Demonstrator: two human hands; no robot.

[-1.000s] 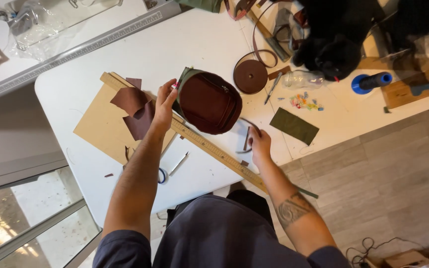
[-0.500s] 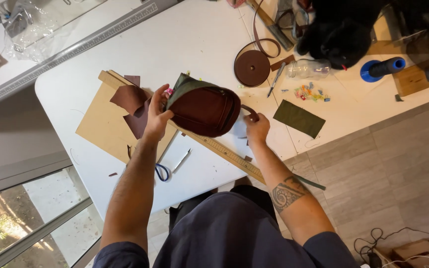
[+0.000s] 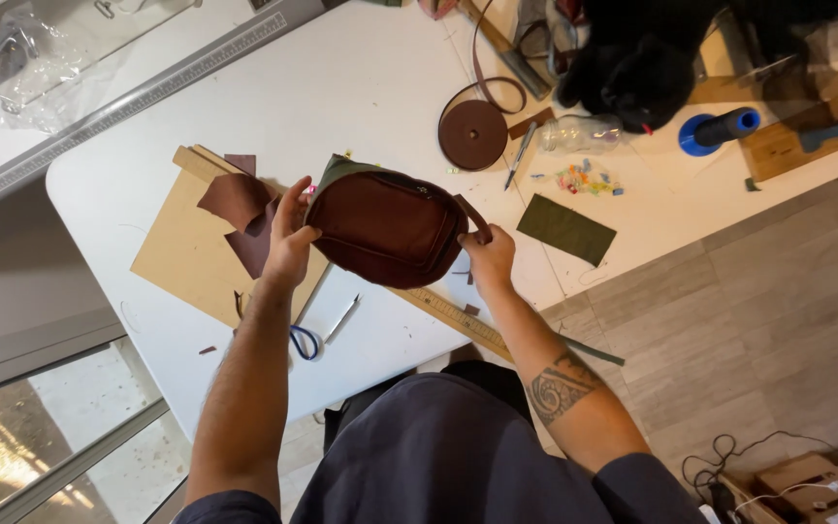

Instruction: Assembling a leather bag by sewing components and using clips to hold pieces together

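At frame centre, above the white surface (image 3: 380, 87), both hands were closed on a dark red pouch (image 3: 385, 228) with a green edge. Left hand (image 3: 288, 243) gripped its left end, thumb across the front; right hand (image 3: 487, 257) pinched its right end. Beneath the pouch lay a wooden ruler (image 3: 458, 318) and blue-handled scissors (image 3: 317, 335); to the left, a cardboard sheet (image 3: 181, 257) bearing brown leather scraps (image 3: 235, 199). Further up right sat a green fabric piece (image 3: 566, 229), a coiled brown strap (image 3: 472, 134) and a blue spool (image 3: 715, 131).
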